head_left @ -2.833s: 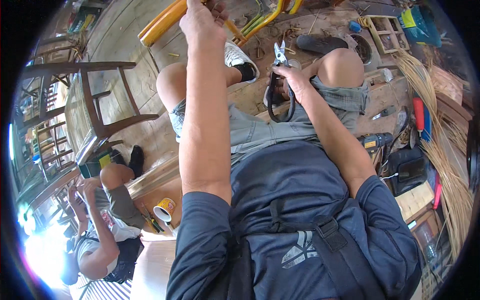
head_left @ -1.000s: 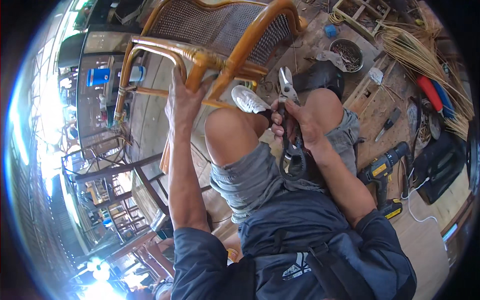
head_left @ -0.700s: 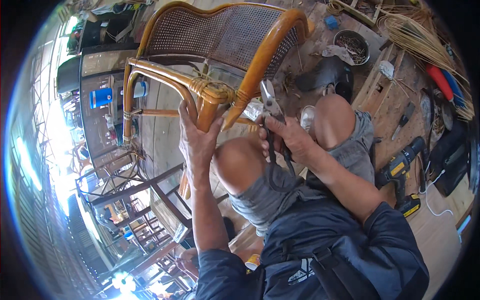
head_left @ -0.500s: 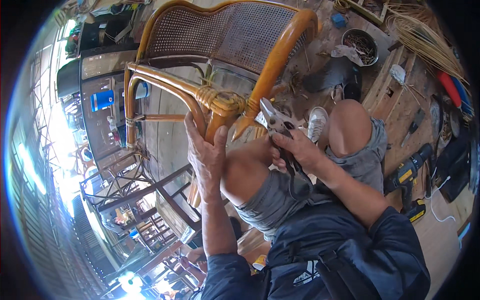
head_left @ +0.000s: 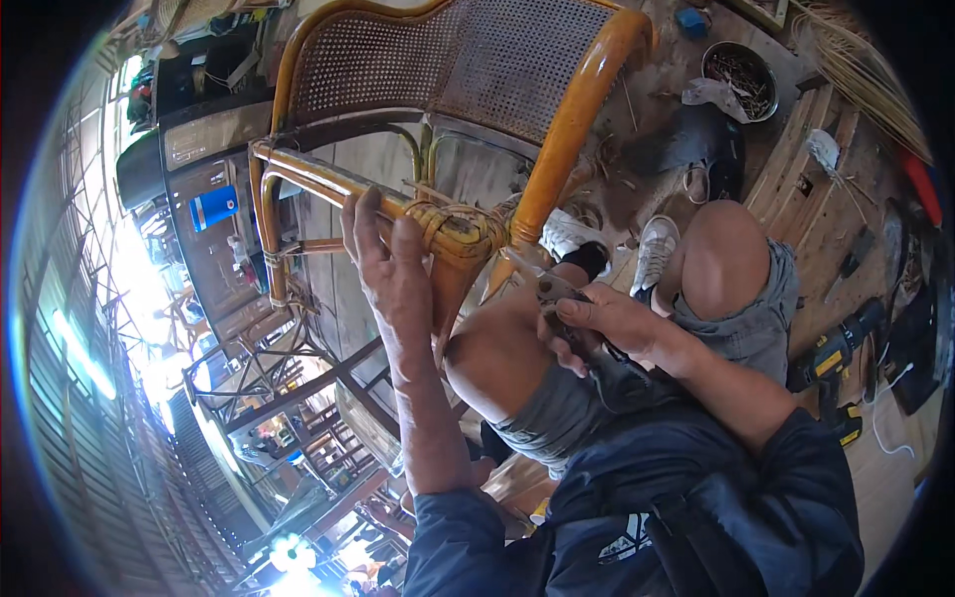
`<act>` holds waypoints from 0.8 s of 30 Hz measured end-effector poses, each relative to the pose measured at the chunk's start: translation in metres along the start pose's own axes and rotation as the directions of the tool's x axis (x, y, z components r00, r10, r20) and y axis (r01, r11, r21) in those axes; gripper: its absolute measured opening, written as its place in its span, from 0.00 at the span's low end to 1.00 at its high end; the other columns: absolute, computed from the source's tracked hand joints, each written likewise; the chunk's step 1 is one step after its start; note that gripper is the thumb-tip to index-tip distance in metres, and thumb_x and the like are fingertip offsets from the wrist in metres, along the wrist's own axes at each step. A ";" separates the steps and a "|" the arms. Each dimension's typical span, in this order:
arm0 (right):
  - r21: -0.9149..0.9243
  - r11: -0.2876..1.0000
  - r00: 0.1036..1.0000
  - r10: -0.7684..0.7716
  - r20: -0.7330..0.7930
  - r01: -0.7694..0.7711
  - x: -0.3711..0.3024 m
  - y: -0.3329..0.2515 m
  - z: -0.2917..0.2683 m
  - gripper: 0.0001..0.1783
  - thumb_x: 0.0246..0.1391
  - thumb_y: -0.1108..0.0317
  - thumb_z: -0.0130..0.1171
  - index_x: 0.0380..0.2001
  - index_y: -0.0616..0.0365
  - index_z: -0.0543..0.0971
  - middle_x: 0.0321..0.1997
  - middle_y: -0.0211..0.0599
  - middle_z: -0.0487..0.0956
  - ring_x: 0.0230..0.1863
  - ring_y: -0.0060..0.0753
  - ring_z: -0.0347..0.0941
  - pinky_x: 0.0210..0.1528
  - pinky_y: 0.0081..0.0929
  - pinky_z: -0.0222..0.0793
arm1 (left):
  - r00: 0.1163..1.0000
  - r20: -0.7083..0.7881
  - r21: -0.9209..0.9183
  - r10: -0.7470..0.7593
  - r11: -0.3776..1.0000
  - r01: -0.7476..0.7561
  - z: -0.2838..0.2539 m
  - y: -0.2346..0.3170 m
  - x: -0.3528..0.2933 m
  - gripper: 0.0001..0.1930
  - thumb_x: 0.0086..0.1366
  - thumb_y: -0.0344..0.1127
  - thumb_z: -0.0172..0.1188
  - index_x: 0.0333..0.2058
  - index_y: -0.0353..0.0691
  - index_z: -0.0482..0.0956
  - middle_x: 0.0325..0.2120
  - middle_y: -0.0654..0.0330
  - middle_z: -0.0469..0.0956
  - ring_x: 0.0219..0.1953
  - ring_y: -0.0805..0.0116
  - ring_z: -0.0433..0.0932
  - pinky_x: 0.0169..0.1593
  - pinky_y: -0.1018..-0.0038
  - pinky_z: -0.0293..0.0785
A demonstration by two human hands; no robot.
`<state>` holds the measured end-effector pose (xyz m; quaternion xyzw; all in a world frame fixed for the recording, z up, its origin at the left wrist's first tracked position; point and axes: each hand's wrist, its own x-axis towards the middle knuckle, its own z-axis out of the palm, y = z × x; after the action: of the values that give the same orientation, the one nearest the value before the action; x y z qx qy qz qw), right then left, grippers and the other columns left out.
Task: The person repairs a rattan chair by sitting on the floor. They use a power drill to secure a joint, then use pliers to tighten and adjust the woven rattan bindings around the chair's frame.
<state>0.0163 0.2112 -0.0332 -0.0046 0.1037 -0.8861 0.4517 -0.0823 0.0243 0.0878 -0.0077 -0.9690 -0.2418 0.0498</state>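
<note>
Plainly, the rattan chair [head_left: 438, 75] fills the upper centre of the frame: glossy bent poles around perforated cane mesh, its corner [head_left: 468, 234] bound in strips. The left hand [head_left: 393, 279] rests against that corner, grip loose, fingers extended. The right hand's [head_left: 612, 320] grip is closed around dark-handled pliers [head_left: 550, 289], tips near the chair — contact unclear. Beyond the rounded armrest [head_left: 582, 114], a gap of floor separates it from a round bowl [head_left: 772, 98], upper right.

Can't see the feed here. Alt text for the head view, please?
A seated person's left grip rests against a rattan chair at its bound corner; the right grip holds pliers near that corner. A power drill lies at the right.
</note>
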 end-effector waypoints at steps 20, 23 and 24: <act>0.535 0.824 0.966 0.055 0.253 -0.187 0.025 0.029 0.012 0.27 0.60 0.47 0.47 0.40 0.66 0.74 0.27 0.39 0.77 0.25 0.31 0.75 0.29 0.26 0.74 | 0.936 -0.116 -0.543 -0.333 0.810 0.221 0.009 0.006 -0.015 0.23 0.64 0.38 0.54 0.56 0.39 0.63 0.38 0.56 0.74 0.33 0.71 0.76 0.33 0.79 0.76; 0.110 0.994 0.999 -0.010 0.049 0.004 0.028 0.020 0.014 0.24 0.62 0.51 0.47 0.40 0.65 0.74 0.26 0.38 0.77 0.25 0.32 0.76 0.30 0.27 0.74 | 0.938 -0.118 -0.589 -0.327 0.783 0.200 0.011 0.006 -0.018 0.23 0.64 0.35 0.54 0.56 0.38 0.63 0.41 0.55 0.73 0.37 0.71 0.76 0.37 0.77 0.76; -0.062 0.995 0.996 -0.084 -0.011 0.083 0.032 0.024 0.009 0.25 0.60 0.49 0.49 0.40 0.65 0.74 0.25 0.38 0.77 0.25 0.31 0.75 0.29 0.26 0.73 | 0.934 -0.122 -0.591 -0.335 0.781 0.203 0.012 0.007 -0.018 0.23 0.64 0.35 0.54 0.56 0.38 0.63 0.42 0.55 0.73 0.38 0.71 0.75 0.39 0.77 0.76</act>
<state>0.0178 0.1703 -0.0320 -0.0170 0.1337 -0.9007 0.4131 -0.0653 0.0363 0.0783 0.1439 -0.8314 -0.5238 0.1172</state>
